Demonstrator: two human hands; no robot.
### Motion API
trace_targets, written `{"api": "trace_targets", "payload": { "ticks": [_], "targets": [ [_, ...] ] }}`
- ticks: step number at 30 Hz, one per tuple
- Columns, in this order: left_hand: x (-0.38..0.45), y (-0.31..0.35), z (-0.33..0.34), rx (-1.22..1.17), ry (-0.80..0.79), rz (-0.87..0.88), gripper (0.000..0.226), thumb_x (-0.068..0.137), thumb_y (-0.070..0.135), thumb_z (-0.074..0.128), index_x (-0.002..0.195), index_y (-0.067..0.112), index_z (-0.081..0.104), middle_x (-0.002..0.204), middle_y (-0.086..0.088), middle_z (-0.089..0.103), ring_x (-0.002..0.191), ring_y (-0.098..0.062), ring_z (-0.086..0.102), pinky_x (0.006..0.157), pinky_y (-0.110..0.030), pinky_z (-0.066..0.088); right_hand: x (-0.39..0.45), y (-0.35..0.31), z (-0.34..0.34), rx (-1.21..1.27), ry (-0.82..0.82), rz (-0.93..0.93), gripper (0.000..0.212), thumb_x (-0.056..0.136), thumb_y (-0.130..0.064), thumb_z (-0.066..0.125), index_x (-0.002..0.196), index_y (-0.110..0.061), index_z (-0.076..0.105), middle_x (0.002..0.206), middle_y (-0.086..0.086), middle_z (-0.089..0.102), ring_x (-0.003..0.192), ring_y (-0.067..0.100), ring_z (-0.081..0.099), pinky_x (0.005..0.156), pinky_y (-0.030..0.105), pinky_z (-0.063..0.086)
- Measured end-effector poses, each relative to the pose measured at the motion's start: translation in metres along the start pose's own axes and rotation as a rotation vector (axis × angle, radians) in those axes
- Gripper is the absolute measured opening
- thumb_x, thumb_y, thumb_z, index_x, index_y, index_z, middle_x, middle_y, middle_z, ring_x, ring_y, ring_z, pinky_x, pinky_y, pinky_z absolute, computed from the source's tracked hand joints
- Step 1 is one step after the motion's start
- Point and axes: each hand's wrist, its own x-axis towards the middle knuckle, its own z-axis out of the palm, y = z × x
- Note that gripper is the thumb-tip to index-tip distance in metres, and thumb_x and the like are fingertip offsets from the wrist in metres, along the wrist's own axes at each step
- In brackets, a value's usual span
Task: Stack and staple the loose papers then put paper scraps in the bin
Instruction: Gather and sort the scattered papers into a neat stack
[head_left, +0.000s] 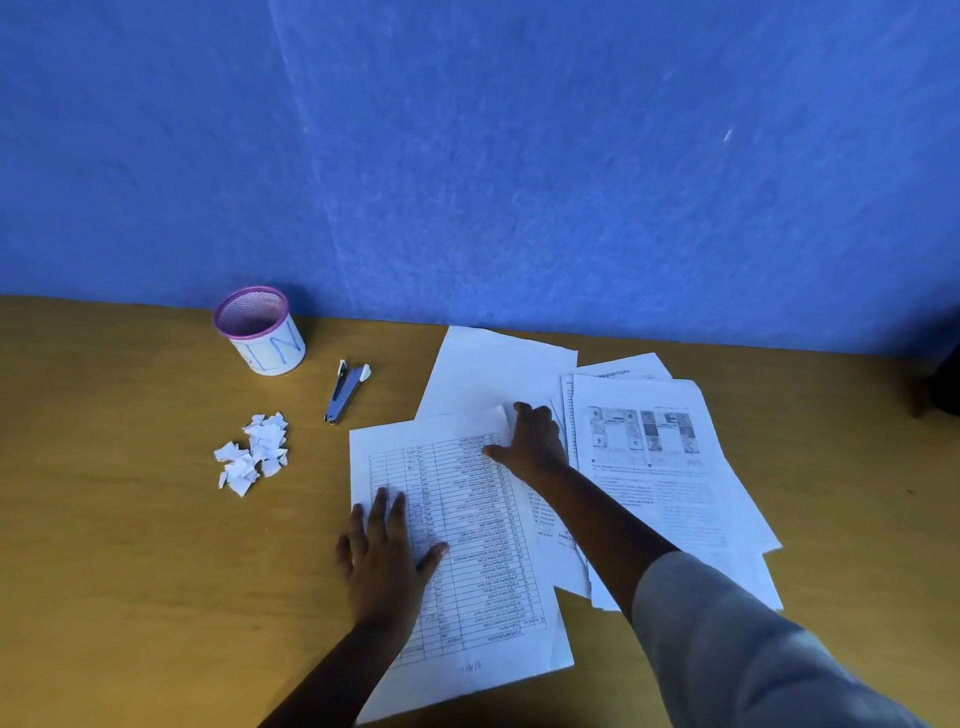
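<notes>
- The blue wall fills the upper half of the view, meeting the table along its far edge.
- The wooden table is yellow-brown and carries everything else.
- The loose papers lie fanned out right of centre: white sheets overlapping at different angles, one showing small grey pictures above columns of print, others only partly visible beneath it.
- A blank white sheet lies at the far side of the spread, tilted, its near edge under the other pages.
- The table-printed sheet lies nearest the person, on top of the spread's left side, covered with a ruled grid of fine text; its far right corner curls up off the page below.
- The right hand, on an arm in a pale grey sleeve, reaches across the papers, fingers curled at the lifted corner of the table-printed sheet; whether it actually pinches the corner I cannot tell.
- The left hand lies flat with fingers spread, pressing the left edge of the same sheet, partly on the table.
- The bin, a small pink-rimmed mesh cup wrapped in white paper with blue lettering, stands far left near the wall.
- The paper scraps, torn white bits, sit heaped left of the sheets.
- The stapler, silver and dark, lies between bin and papers.
</notes>
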Motion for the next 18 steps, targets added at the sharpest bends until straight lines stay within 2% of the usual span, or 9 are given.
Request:
{"api": "trace_targets", "payload": {
  "ticks": [2, 5, 9, 11, 12, 14, 15, 18],
  "targets": [
    [-0.001, 0.0, 0.0, 0.0, 0.001, 0.002, 0.091, 0.076, 0.076, 0.001, 0.126, 0.015, 0.046, 0.134, -0.011, 0.054, 0.122, -0.039, 0.05, 0.09, -0.055, 0.044, 0.003, 0.002, -0.001, -0.073, -0.039, -0.016, 0.071, 0.078, -0.047, 0.068, 0.132, -0.012, 0.041, 0.135, 0.015, 0.04, 0.128, 0.032, 0.038, 0.099, 0.043, 0.042],
    [-0.001, 0.0, -0.001, -0.01, -0.001, 0.006, 0.091, 0.076, 0.077, 0.001, 0.126, 0.015, 0.046, 0.134, -0.011, 0.054, 0.122, -0.039, 0.049, 0.09, -0.055, 0.044, 0.011, 0.003, -0.003, -0.002, -0.119, 0.024, 0.068, 0.078, -0.053, 0.065, 0.129, -0.012, 0.047, 0.134, 0.014, 0.047, 0.127, 0.032, 0.042, 0.1, 0.041, 0.04],
    [0.0, -0.002, 0.001, -0.01, -0.001, -0.005, 0.093, 0.076, 0.077, 0.002, 0.127, 0.015, 0.047, 0.135, -0.011, 0.053, 0.124, -0.039, 0.048, 0.092, -0.056, 0.042, 0.016, 0.005, -0.007, -0.001, -0.216, 0.0, 0.043, 0.083, -0.049, 0.061, 0.093, -0.008, 0.065, 0.098, 0.013, 0.068, 0.11, 0.031, 0.059, 0.084, 0.033, 0.044],
    [-0.001, -0.002, 0.0, -0.015, -0.011, -0.002, 0.091, 0.077, 0.077, 0.005, 0.127, 0.015, 0.047, 0.135, -0.011, 0.052, 0.125, -0.038, 0.047, 0.093, -0.056, 0.042, 0.014, 0.005, -0.006, 0.067, -0.278, -0.016, 0.043, 0.085, -0.041, 0.062, 0.108, -0.004, 0.064, 0.113, 0.016, 0.067, 0.107, 0.031, 0.062, 0.084, 0.032, 0.047],
    [-0.002, -0.002, -0.001, -0.018, -0.008, 0.009, 0.086, 0.078, 0.076, 0.014, 0.128, 0.014, 0.047, 0.136, -0.011, 0.052, 0.125, -0.038, 0.046, 0.093, -0.056, 0.041, 0.012, 0.005, -0.006, 0.075, -0.29, -0.023, 0.043, 0.086, -0.038, 0.062, 0.113, -0.004, 0.062, 0.12, 0.016, 0.064, 0.108, 0.031, 0.061, 0.082, 0.031, 0.046],
    [-0.002, 0.0, -0.001, -0.054, 0.043, 0.026, 0.076, 0.076, 0.064, 0.051, 0.13, 0.011, 0.045, 0.14, -0.013, 0.047, 0.128, -0.039, 0.044, 0.096, -0.057, 0.039, 0.009, 0.008, -0.01, 0.053, -0.216, -0.06, 0.028, 0.089, -0.035, 0.058, 0.101, -0.009, 0.063, 0.122, 0.019, 0.062, 0.111, 0.033, 0.058, 0.077, 0.028, 0.039],
    [-0.001, 0.001, -0.002, -0.068, 0.066, 0.034, 0.079, 0.071, 0.054, 0.065, 0.132, 0.009, 0.044, 0.141, -0.015, 0.045, 0.128, -0.04, 0.043, 0.097, -0.057, 0.039, 0.007, 0.011, -0.015, 0.05, -0.135, -0.063, 0.024, 0.091, -0.034, 0.055, 0.095, -0.011, 0.061, 0.121, 0.02, 0.061, 0.112, 0.033, 0.057, 0.077, 0.029, 0.039],
    [0.004, 0.002, -0.008, -0.058, 0.126, 0.077, 0.081, 0.069, 0.041, 0.073, 0.133, 0.006, 0.04, 0.142, -0.016, 0.043, 0.128, -0.039, 0.043, 0.1, -0.052, 0.038, -0.002, 0.033, -0.038, 0.119, 0.127, 0.058, 0.028, 0.095, -0.028, 0.045, 0.109, -0.006, 0.054, 0.121, 0.02, 0.061, 0.113, 0.035, 0.056, 0.086, 0.036, 0.044]
  ]
}}
